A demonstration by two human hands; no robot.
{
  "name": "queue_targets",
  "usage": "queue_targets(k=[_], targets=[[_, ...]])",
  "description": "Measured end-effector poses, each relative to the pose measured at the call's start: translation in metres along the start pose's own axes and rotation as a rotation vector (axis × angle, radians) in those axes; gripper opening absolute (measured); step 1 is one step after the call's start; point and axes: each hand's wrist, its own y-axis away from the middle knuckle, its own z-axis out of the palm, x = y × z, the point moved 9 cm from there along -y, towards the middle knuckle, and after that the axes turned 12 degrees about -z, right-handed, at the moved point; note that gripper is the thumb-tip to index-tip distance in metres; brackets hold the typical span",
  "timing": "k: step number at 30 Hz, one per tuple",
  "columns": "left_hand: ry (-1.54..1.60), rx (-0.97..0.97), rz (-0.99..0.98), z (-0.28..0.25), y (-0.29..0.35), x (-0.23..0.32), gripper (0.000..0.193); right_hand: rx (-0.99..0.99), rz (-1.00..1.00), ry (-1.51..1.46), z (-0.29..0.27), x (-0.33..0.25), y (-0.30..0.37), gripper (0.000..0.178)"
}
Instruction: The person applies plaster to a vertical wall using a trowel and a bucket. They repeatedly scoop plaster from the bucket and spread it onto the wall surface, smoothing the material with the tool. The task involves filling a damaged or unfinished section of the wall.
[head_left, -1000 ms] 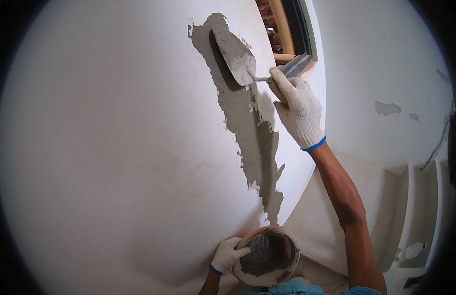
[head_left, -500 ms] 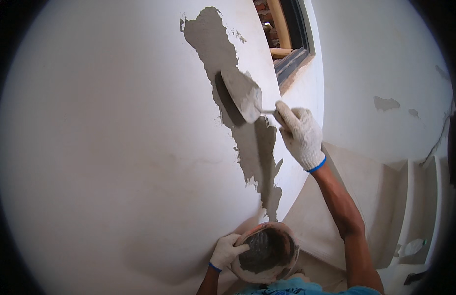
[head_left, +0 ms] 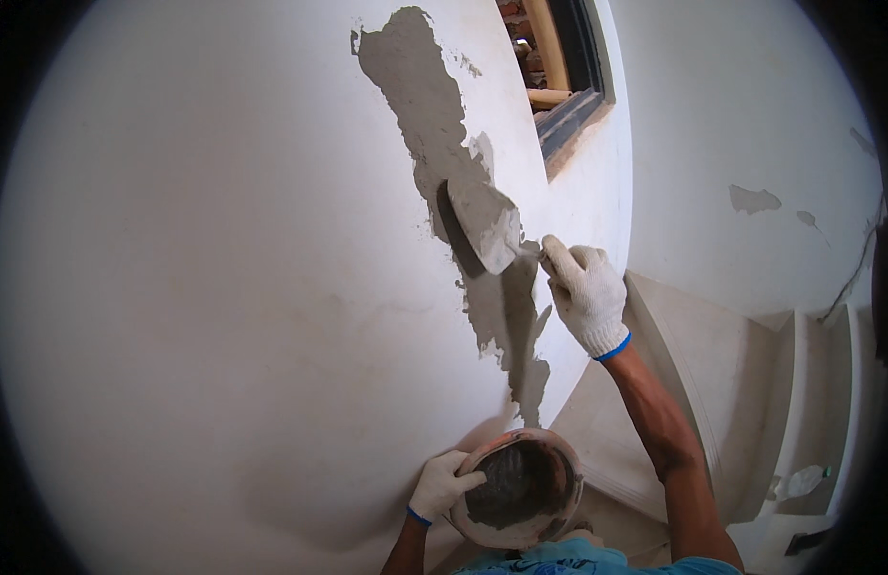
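In a white knit glove with a blue cuff, my right hand grips the handle of a plastering trowel. The trowel's blade is smeared with pale mortar and lies over a long grey patch of wet mortar on the white wall; a dark shadow runs along its left edge, and whether it touches is hard to tell. Lower down, my left hand, gloved alike, clasps the rim of a round bucket, thumb over the edge. Dark grey mortar coats the inside of the bucket.
A window opening with a dark frame is at the upper right, bricks behind it. Pale stairs go down on the right, with a clear plastic bottle on a step. The far right wall has a chipped patch.
My right hand and the trowel have moved down along the mortar patch, slightly rightward at the blade. My left hand and the bucket stay nearly where they were.
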Motion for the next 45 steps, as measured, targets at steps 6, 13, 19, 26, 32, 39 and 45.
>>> queue_targets(k=[6,13,19,26,32,39,45], targets=[[0.017,-0.01,-0.02,0.0,0.003,0.003,0.032,0.193,-0.002,0.042,-0.021,0.003,-0.046,0.07],[0.044,-0.013,0.003,0.002,0.003,0.006,0.033,0.072,-0.044,0.049,0.0,-0.006,-0.019,0.066],[-0.015,0.005,0.008,-0.001,0.003,0.006,0.03,0.13,-0.02,-0.015,-0.012,-0.008,-0.013,0.065],[0.002,0.002,-0.001,-0.001,0.001,0.001,0.03,0.162,0.037,-0.026,-0.017,-0.006,-0.06,0.068],[0.006,-0.014,0.015,0.0,0.002,0.004,0.031,0.019,-0.048,0.065,-0.001,-0.005,-0.02,0.071],[0.013,-0.027,0.034,0.0,0.006,0.013,0.031,0.141,-0.026,-0.005,-0.015,-0.003,-0.01,0.073],[-0.007,-0.017,0.009,-0.001,0.001,0.0,0.033,0.115,-0.037,0.059,-0.017,-0.016,-0.053,0.068]])
